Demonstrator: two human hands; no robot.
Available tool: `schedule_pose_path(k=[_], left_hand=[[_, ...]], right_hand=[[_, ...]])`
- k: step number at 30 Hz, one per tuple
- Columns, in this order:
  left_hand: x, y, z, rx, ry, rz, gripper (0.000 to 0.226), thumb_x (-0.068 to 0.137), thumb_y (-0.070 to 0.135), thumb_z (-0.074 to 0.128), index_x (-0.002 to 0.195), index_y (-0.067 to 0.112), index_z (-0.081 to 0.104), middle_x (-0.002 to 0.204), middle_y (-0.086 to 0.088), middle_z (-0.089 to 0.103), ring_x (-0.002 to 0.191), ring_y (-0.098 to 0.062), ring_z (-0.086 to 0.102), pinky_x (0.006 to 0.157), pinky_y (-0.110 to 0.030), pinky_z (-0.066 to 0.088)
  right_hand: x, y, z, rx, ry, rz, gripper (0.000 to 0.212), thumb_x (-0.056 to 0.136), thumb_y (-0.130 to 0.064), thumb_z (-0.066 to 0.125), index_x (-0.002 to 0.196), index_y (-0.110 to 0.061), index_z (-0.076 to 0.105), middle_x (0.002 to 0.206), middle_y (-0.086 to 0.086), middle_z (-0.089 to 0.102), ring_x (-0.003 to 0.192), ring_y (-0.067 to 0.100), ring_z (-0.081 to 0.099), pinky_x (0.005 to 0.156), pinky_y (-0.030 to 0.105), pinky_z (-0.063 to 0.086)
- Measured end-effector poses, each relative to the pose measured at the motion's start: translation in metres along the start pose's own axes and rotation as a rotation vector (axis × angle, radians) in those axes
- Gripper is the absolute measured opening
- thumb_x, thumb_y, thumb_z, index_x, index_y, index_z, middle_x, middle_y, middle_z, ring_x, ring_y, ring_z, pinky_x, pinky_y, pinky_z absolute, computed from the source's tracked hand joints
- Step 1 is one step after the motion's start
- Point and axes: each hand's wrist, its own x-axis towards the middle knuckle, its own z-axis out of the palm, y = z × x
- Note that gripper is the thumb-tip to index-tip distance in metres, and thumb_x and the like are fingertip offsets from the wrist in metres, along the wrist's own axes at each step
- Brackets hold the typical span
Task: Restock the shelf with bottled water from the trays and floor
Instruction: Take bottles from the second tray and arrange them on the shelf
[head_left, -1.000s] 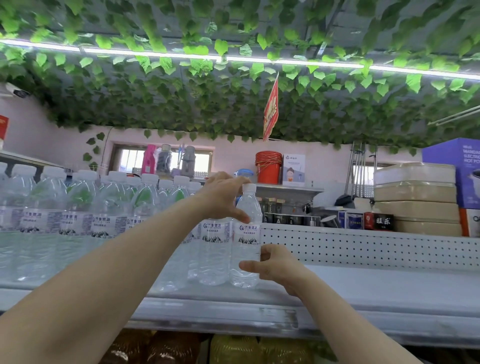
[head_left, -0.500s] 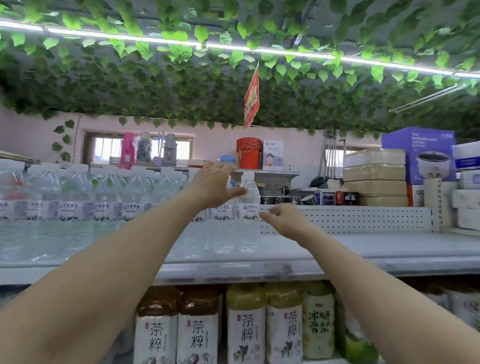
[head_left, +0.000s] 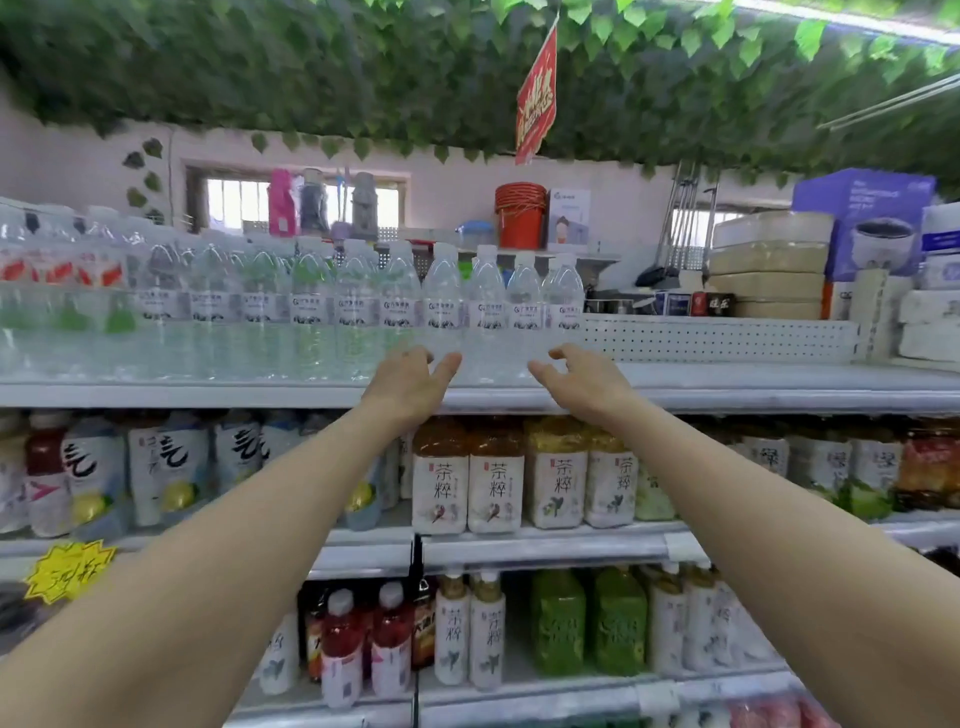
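we see both bare arms stretched up to the front edge of the top shelf (head_left: 753, 400), side by side and a little apart. the left hand (head_left: 410, 382) sits at that edge with its fingers spread and loosely bent, holding nothing. its fingertips lie in front of the bases of the water bottles (head_left: 488, 312), and we cannot tell whether they touch the plastic. the right hand (head_left: 582, 382) is just beside it to the right, also at the front edge, with thumb and fingers apart in a relaxed curl and nothing between them. the water bottles stand upright with white caps and white-and-blue labels. they are packed in rows from the shelf's left end to about its middle, and the last ones on the right stand just behind the gap between the two hands. behind the shelf's right half runs a white pegboard back (head_left: 717, 340). on the shelf below, under the hands, tea bottles (head_left: 493, 478) with white labels and amber or yellow contents stand close to its front edge. lower still are red drinks (head_left: 340, 644) and green bottles (head_left: 558, 623). a yellow star tag (head_left: 70, 569) hangs at the left end of the middle shelf's front edge. above, green leaves (head_left: 311, 62) cover the ceiling and a red sign (head_left: 537, 93) hangs from them. an orange bucket (head_left: 521, 215) and a purple box (head_left: 862, 208) stand further back, beyond the top shelf.
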Motion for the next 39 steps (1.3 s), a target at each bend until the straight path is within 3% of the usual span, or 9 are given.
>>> schedule_pose_path(k=[5, 9, 12, 17, 23, 28, 32, 39], left_hand=[[-0.057, -0.041, 0.007, 0.004, -0.031, -0.084, 0.065, 0.098, 0.060, 0.041, 0.116, 0.002, 0.062, 0.120, -0.021, 0.063, 0.112, -0.038, 0.059, 0.084, -0.038, 0.045], [-0.100, -0.069, 0.010, 0.046, -0.055, -0.114, 0.064, 0.094, 0.056, 0.056, 0.127, 0.002, 0.056, 0.130, -0.021, 0.057, 0.120, -0.035, 0.053, 0.092, -0.038, 0.043], [-0.131, -0.090, 0.011, 0.048, -0.068, -0.125, 0.072, 0.088, 0.054, 0.067, 0.137, 0.004, 0.051, 0.135, -0.018, 0.054, 0.124, -0.033, 0.050, 0.100, -0.041, 0.045], [-0.177, -0.110, 0.026, 0.030, -0.056, -0.154, 0.070, 0.082, 0.045, 0.077, 0.138, 0.013, 0.050, 0.140, -0.013, 0.047, 0.132, -0.030, 0.043, 0.105, -0.038, 0.038], [-0.227, -0.119, 0.075, -0.029, -0.031, -0.201, 0.065, 0.080, 0.035, 0.081, 0.135, 0.015, 0.054, 0.135, -0.009, 0.052, 0.128, -0.028, 0.044, 0.105, -0.035, 0.035], [-0.255, -0.131, 0.126, -0.045, -0.121, -0.267, 0.061, 0.084, 0.034, 0.077, 0.136, 0.016, 0.052, 0.138, -0.006, 0.047, 0.131, -0.023, 0.038, 0.104, -0.028, 0.030], [-0.272, -0.145, 0.171, -0.050, -0.205, -0.358, 0.062, 0.086, 0.038, 0.074, 0.139, 0.019, 0.048, 0.140, -0.003, 0.044, 0.134, -0.022, 0.035, 0.105, -0.035, 0.034], [-0.308, -0.201, 0.277, -0.023, -0.407, -0.483, 0.065, 0.086, 0.033, 0.075, 0.141, 0.012, 0.049, 0.141, -0.011, 0.045, 0.133, -0.028, 0.036, 0.107, -0.030, 0.029]], right_hand=[[-0.045, -0.012, 0.037, -0.097, -0.042, -0.019, 0.061, 0.099, -0.051, 0.055, 0.149, -0.017, 0.044, 0.143, 0.012, 0.056, 0.126, 0.031, 0.056, 0.100, 0.041, 0.048], [-0.075, -0.011, 0.068, -0.193, -0.088, -0.041, 0.064, 0.095, -0.052, 0.060, 0.149, -0.023, 0.042, 0.140, 0.012, 0.054, 0.119, 0.031, 0.059, 0.091, 0.040, 0.051], [-0.097, -0.009, 0.090, -0.245, -0.134, -0.060, 0.066, 0.093, -0.050, 0.064, 0.150, -0.026, 0.040, 0.142, 0.012, 0.051, 0.125, 0.033, 0.055, 0.095, 0.042, 0.050], [-0.130, 0.004, 0.126, -0.234, -0.205, -0.099, 0.066, 0.093, -0.048, 0.066, 0.150, -0.030, 0.040, 0.148, 0.009, 0.046, 0.133, 0.031, 0.047, 0.101, 0.043, 0.046], [-0.165, 0.039, 0.169, -0.228, -0.324, -0.105, 0.066, 0.094, -0.047, 0.065, 0.152, -0.031, 0.037, 0.149, 0.006, 0.044, 0.133, 0.029, 0.046, 0.096, 0.042, 0.050], [-0.185, 0.083, 0.201, -0.255, -0.423, -0.087, 0.068, 0.095, -0.045, 0.064, 0.153, -0.029, 0.034, 0.146, 0.007, 0.045, 0.130, 0.028, 0.047, 0.092, 0.039, 0.048], [-0.193, 0.124, 0.235, -0.233, -0.496, -0.044, 0.067, 0.094, -0.042, 0.067, 0.152, -0.026, 0.038, 0.148, 0.010, 0.045, 0.133, 0.030, 0.046, 0.099, 0.039, 0.045], [-0.217, 0.203, 0.339, -0.210, -0.714, 0.072, 0.070, 0.096, -0.040, 0.065, 0.155, -0.021, 0.033, 0.152, 0.013, 0.040, 0.139, 0.032, 0.041, 0.105, 0.039, 0.040]])
